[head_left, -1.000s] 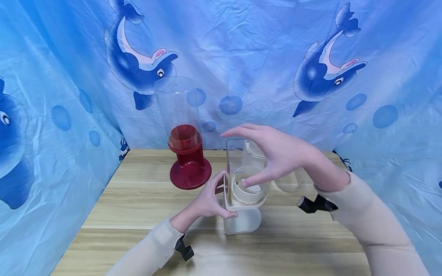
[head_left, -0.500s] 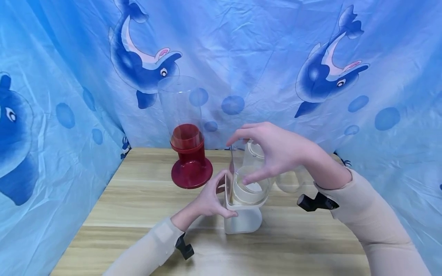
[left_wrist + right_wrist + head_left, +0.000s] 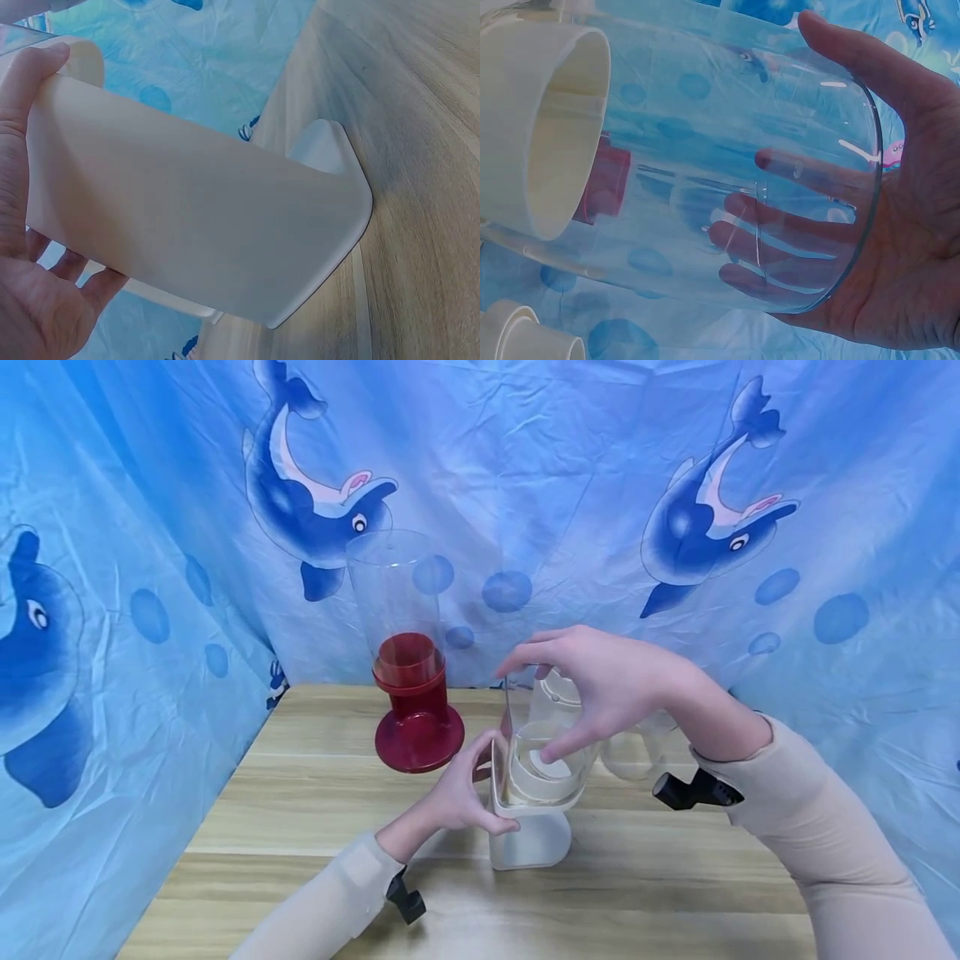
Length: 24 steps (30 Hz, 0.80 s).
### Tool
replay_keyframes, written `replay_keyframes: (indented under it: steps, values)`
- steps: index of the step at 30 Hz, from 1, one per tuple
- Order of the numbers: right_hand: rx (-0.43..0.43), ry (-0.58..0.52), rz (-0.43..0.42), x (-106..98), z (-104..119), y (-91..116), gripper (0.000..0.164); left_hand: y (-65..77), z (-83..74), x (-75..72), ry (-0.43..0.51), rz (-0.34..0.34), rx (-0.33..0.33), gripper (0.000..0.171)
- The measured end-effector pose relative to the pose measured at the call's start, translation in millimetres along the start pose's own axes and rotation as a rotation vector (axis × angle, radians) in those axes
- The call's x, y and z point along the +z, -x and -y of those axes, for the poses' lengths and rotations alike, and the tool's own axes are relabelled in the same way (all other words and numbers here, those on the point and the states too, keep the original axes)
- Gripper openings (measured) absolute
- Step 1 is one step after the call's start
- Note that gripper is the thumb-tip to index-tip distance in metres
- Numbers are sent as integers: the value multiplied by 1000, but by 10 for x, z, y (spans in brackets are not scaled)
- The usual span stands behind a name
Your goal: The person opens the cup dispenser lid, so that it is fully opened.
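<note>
A cream-white dispenser stand (image 3: 531, 843) is upright on the table, with a clear container (image 3: 682, 240) on its upper part. My left hand (image 3: 457, 792) grips the stand just below the container. In the left wrist view, the thumb and fingers lie around opposite edges of the flat back panel (image 3: 195, 195). My right hand (image 3: 615, 681) spans the container's open top, and the right wrist view shows the thumb on one side and the fingers on the other. A round white collar (image 3: 574, 135) is visible inside the container's lower end.
A red stand (image 3: 416, 739) bearing a tall clear cylinder (image 3: 393, 589) stands at the back left. Behind the container is another cream piece (image 3: 553, 689), partly hidden. A clear round vessel (image 3: 628, 753) is right of it. A blue dolphin-print curtain (image 3: 480, 485) encloses the table.
The right hand's fingers have closed in from above the container's rim onto its sides. The left hand has kept its hold, and the head view has shifted slightly.
</note>
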State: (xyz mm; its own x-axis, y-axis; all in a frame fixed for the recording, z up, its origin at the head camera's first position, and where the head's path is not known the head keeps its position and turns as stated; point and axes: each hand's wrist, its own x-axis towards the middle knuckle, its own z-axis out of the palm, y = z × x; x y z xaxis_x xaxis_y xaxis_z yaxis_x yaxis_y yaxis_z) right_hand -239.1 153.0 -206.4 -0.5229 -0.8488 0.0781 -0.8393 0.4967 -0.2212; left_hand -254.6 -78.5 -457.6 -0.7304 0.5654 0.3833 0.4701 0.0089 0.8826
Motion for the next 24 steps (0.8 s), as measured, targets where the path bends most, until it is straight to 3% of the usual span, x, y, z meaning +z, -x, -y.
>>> replay_keyframes:
  steps: [8, 24]
  values:
    - [-63, -26, -8, -23, -107, -5, 78, 5, -16, -1, -3, 8, -10, 80]
    - [-36, 13, 6, -50, -28, -38, 76, 17, -3, -14, -16, 14, -5, 80]
